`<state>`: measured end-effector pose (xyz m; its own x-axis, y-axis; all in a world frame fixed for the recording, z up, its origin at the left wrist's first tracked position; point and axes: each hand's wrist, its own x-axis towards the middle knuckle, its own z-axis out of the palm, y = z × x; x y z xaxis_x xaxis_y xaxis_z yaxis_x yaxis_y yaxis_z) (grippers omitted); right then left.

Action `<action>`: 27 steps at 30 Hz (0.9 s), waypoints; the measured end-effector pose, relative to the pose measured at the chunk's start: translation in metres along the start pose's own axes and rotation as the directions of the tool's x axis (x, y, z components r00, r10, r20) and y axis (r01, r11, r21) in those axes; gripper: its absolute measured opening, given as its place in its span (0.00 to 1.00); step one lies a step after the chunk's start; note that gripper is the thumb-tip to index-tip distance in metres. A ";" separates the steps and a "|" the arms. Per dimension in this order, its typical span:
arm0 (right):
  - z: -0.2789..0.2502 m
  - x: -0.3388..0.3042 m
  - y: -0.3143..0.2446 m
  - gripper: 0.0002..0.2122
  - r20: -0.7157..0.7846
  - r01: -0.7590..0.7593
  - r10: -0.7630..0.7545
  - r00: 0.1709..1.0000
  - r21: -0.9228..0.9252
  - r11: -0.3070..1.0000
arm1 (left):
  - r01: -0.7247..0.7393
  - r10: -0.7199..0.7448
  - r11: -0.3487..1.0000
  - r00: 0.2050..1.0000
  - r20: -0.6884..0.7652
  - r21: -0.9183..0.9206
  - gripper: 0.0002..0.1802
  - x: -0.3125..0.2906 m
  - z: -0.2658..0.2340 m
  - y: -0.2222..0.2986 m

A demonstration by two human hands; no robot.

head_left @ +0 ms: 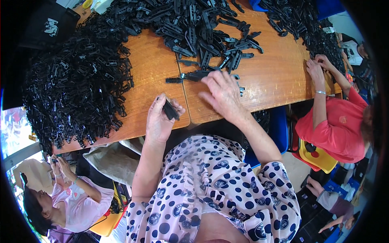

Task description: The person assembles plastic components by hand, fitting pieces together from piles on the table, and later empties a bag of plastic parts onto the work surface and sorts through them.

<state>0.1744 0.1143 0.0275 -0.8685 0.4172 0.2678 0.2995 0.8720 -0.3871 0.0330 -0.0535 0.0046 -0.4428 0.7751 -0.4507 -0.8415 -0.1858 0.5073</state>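
My left hand (156, 123) is closed around a short dark plastic piece (170, 110), held just above the table's near edge. My right hand (223, 95) reaches over the table, thumb spread away from its curved fingers, which look slightly blurred. By those fingertips lies a long black plastic part (196, 75); I see no grip on it. A smaller black piece (174, 80) rests to its left, near the seam in the tabletop. Beyond my right hand, a big heap of long black plastic parts (192, 32) spreads toward the far side.
A dense pile of small black frame-like pieces (81, 89) covers the left of the wooden table (148, 60). At the right, a person in red (336, 125) works by another black heap (291, 18). A person in pink (87, 198) sits at the lower left.
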 end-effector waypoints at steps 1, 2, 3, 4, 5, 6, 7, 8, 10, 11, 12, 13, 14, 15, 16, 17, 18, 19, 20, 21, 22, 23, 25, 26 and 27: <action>0.004 0.005 0.009 0.14 -0.069 0.019 -0.028 0.997 -0.117 0.993 | 0.070 -0.072 0.996 0.997 -0.034 -0.050 0.05 0.002 -0.002 0.000; 0.009 0.009 0.016 0.14 -0.073 0.021 -0.030 0.997 -0.120 0.993 | 0.060 -0.060 0.997 0.998 0.006 0.044 0.03 0.000 0.002 -0.001; 0.015 0.012 0.022 0.11 -0.050 0.075 -0.088 0.995 -0.218 0.973 | 0.056 -0.056 0.997 0.998 0.008 0.044 0.03 0.001 0.004 -0.003; 0.018 0.015 0.026 0.08 -0.021 0.129 -0.143 0.989 -0.313 0.941 | 0.074 -0.076 0.994 0.997 0.023 0.078 0.03 0.003 0.004 -0.006; 0.019 0.017 0.029 0.08 -0.023 0.132 -0.146 0.989 -0.314 0.940 | 0.091 -0.096 0.990 0.995 0.038 0.111 0.03 0.004 0.006 -0.009; 0.019 0.020 0.031 0.06 -0.061 0.134 -0.157 0.986 -0.280 0.951 | 0.118 -0.121 0.986 0.992 0.024 0.115 0.04 0.002 0.013 -0.009; 0.019 0.023 0.033 0.04 -0.098 0.137 -0.165 0.981 -0.245 0.960 | 0.113 -0.116 0.987 0.993 0.025 0.113 0.04 0.004 0.013 -0.009; 0.017 0.026 0.035 0.05 -0.162 0.104 -0.133 0.978 -0.175 0.979 | 0.168 -0.175 0.981 0.982 0.076 0.094 0.06 0.006 0.011 -0.009; 0.010 0.028 0.032 0.05 -0.204 0.143 -0.149 0.968 -0.044 0.989 | 0.273 -0.279 0.959 0.956 0.090 0.073 0.11 0.010 0.010 -0.012; 0.006 0.030 0.028 0.06 -0.249 0.176 -0.150 0.957 0.087 0.980 | 0.269 -0.274 0.961 0.958 0.088 0.065 0.11 0.012 0.011 -0.012; 0.002 0.028 0.024 0.06 -0.243 0.179 -0.153 0.958 0.086 0.980 | 0.367 -0.367 0.930 0.923 0.119 0.019 0.12 0.015 0.012 -0.010; -0.002 0.025 0.017 0.07 -0.188 0.311 -0.291 0.938 0.088 0.946 | 0.462 -0.454 0.886 0.878 0.154 -0.023 0.13 0.016 0.012 -0.010; -0.005 0.021 0.010 0.09 -0.132 0.437 -0.424 0.896 0.099 0.894 | 0.461 -0.451 0.887 0.879 0.155 -0.031 0.13 0.014 0.009 -0.011; -0.008 0.019 0.004 0.09 -0.125 0.440 -0.428 0.895 0.099 0.893 | 0.505 -0.478 0.858 0.852 0.216 -0.091 0.10 0.012 0.005 -0.013; -0.011 0.016 -0.002 0.10 -0.106 0.508 -0.500 0.859 0.069 0.858 | 0.548 -0.497 0.823 0.822 0.279 -0.149 0.08 0.008 0.001 -0.015; -0.012 0.014 -0.007 0.11 -0.084 0.575 -0.570 0.817 0.041 0.817 | 0.545 -0.492 0.823 0.824 0.280 -0.157 0.08 0.005 -0.004 -0.016; -0.011 0.012 -0.010 0.13 -0.036 0.586 -0.586 0.810 0.074 0.807 | 0.522 -0.474 0.841 0.837 0.271 -0.143 0.08 0.001 -0.009 -0.015; -0.009 0.014 -0.012 0.13 -0.030 0.591 -0.591 0.806 0.077 0.803 | 0.499 -0.455 0.857 0.851 0.262 -0.129 0.07 -0.002 -0.015 -0.014; -0.006 0.017 -0.017 0.13 -0.023 0.564 -0.565 0.825 0.104 0.819 | 0.489 -0.446 0.864 0.853 0.269 -0.120 0.06 -0.005 -0.023 -0.011; -0.001 0.020 -0.020 0.13 -0.014 0.534 -0.537 0.843 0.129 0.835 | 0.488 -0.443 0.863 0.854 0.272 -0.128 0.06 -0.007 -0.023 -0.008; 0.009 0.024 -0.021 0.14 -0.031 0.430 -0.431 0.902 0.150 0.890 | 0.361 -0.348 0.931 0.925 0.153 -0.062 0.05 -0.011 -0.020 -0.002; 0.013 0.031 -0.023 0.14 -0.023 0.434 -0.436 0.900 0.151 0.888 | 0.232 -0.233 0.972 0.972 0.039 0.020 0.05 -0.013 -0.020 0.002; 0.018 0.047 -0.033 0.14 0.055 0.226 -0.234 0.971 0.122 0.967 | 0.151 -0.154 0.986 0.987 0.038 0.067 0.05 -0.013 -0.035 0.008; 0.023 0.056 -0.040 0.16 0.042 0.246 -0.250 0.967 0.094 0.965 | 0.048 -0.050 0.983 0.999 0.009 0.177 0.05 -0.012 -0.038 0.011; 0.029 0.062 -0.045 0.16 0.049 0.251 -0.256 0.965 0.095 0.963 | -0.049 0.055 0.956 0.998 -0.011 0.289 0.06 -0.012 -0.040 0.015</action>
<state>0.0959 0.0932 0.0364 -0.9345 0.1667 0.3145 0.0331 0.9204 -0.3895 0.0135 -0.0899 -0.0122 -0.4915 0.7570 -0.4306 -0.6933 -0.0409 0.7194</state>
